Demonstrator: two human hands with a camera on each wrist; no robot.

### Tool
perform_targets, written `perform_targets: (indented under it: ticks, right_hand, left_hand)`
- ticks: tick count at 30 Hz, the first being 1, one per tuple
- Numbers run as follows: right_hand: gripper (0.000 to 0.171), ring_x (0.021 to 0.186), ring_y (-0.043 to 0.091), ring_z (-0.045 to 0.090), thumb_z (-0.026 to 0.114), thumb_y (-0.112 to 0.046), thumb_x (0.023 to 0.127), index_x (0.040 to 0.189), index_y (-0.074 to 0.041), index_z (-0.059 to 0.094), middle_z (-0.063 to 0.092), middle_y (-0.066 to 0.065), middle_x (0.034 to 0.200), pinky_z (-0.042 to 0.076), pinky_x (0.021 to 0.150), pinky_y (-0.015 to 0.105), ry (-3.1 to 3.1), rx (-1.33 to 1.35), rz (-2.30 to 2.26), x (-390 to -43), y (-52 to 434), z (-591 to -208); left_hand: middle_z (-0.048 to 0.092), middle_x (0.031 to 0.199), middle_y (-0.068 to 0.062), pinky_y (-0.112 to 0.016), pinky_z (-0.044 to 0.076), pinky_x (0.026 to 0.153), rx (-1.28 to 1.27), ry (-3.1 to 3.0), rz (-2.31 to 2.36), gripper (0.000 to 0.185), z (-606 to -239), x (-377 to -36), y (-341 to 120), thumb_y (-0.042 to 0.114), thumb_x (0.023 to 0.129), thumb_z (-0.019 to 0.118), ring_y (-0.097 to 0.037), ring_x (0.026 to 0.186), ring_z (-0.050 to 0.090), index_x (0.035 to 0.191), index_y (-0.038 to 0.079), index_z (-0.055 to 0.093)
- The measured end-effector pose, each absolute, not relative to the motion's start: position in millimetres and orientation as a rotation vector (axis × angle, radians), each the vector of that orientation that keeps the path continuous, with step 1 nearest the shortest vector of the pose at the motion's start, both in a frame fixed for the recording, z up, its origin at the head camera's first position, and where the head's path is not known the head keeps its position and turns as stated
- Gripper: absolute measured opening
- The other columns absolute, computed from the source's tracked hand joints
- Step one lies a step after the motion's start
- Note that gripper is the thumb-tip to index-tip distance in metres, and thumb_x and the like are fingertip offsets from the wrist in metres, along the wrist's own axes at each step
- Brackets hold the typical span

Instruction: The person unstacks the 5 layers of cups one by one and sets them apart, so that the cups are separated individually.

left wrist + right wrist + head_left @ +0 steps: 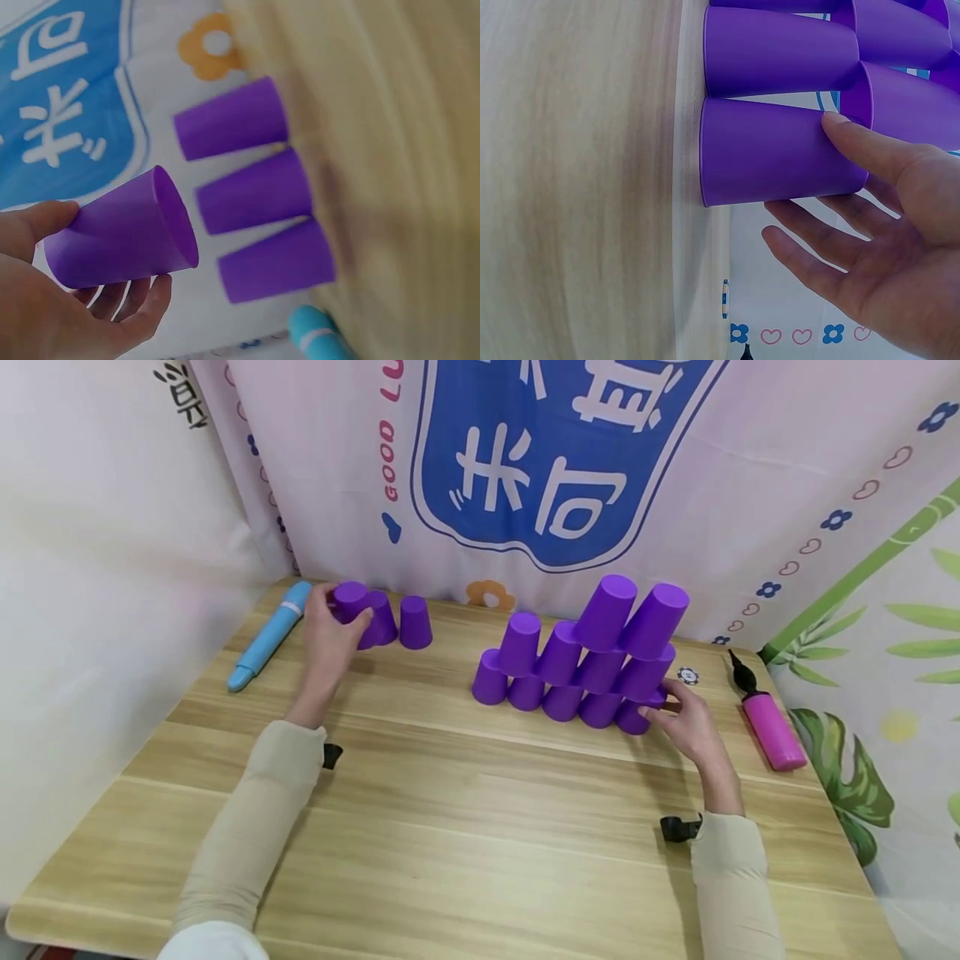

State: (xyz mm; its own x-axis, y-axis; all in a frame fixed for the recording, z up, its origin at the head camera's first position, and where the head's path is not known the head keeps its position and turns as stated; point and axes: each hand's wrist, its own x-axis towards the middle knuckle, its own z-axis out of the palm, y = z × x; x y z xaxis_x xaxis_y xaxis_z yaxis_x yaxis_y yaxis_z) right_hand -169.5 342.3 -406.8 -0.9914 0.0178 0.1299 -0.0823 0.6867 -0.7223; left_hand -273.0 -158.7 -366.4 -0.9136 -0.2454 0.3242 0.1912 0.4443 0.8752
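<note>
1. Far left on the wooden table (465,827): a blue pump (270,633), lying flat, long axis running from the near-left up toward the back wall.
2. Left hand (328,635), arm in a beige sleeve stretched forward to the back-left of the table; fingers and thumb curled round a lifted cup (124,236), held off the table. Mouth of that cup turned sideways in the left wrist view, long axis tipped well away from upright.
3. Just beside that hand: three loose cups (255,199) in a row, mouths down on the wood, long axes upright, near the back edge.
4. Behind everything: a pale printed backdrop (750,485) with a blue badge and white characters, hung along the table's far edge.
5. Centre-right: a cup pyramid (581,656), five cups along the bottom row, mouths down; the top two leaning apart rather than upright.
6. Right hand (690,722) at the pyramid's lower right corner, fingers straight and relaxed, thumb resting on the end cup (776,154) of the bottom row, other fingers spread alongside, gripping nothing.
7. Far right: a pink pump (768,727), flat on the table, long axis running front to back.
</note>
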Motion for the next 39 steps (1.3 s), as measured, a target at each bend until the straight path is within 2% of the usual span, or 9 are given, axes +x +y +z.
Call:
perform_targets:
  ticks: [9,16,39]
  right_hand:
    - [0.058,0.116,0.049,0.051,0.067,-0.015,0.091,0.140,0.001,0.043,0.047,0.027,0.135,0.049,0.090,0.054,-2.788,0.028,1.178,-168,342,-406]
    - [0.058,0.115,0.049,0.052,0.068,-0.015,0.090,0.140,0.002,0.043,0.047,0.028,0.135,0.050,0.090,0.055,-2.790,0.024,1.161,-167,342,-406]
    - [0.058,0.114,0.048,0.053,0.069,-0.010,0.089,0.138,0.006,0.043,0.048,0.030,0.133,0.048,0.093,0.054,-2.756,0.067,1.188,-175,352,-408]
  left_hand:
    - [0.043,0.133,-0.026,-0.045,0.037,0.107,0.099,-2.444,-1.363,0.061,-391,-275,-176,0.013,0.086,0.069,-0.037,0.124,0.044,0.135,-0.007,0.036]
    - [0.042,0.132,-0.028,-0.047,0.034,0.108,0.134,-2.498,-1.319,0.060,-405,-281,-177,0.009,0.084,0.069,-0.040,0.125,0.042,0.132,-0.007,0.037]
    - [0.040,0.132,-0.032,-0.051,0.034,0.108,0.101,-2.583,-1.334,0.061,-422,-283,-171,0.009,0.087,0.068,-0.043,0.125,0.042,0.132,-0.010,0.032]
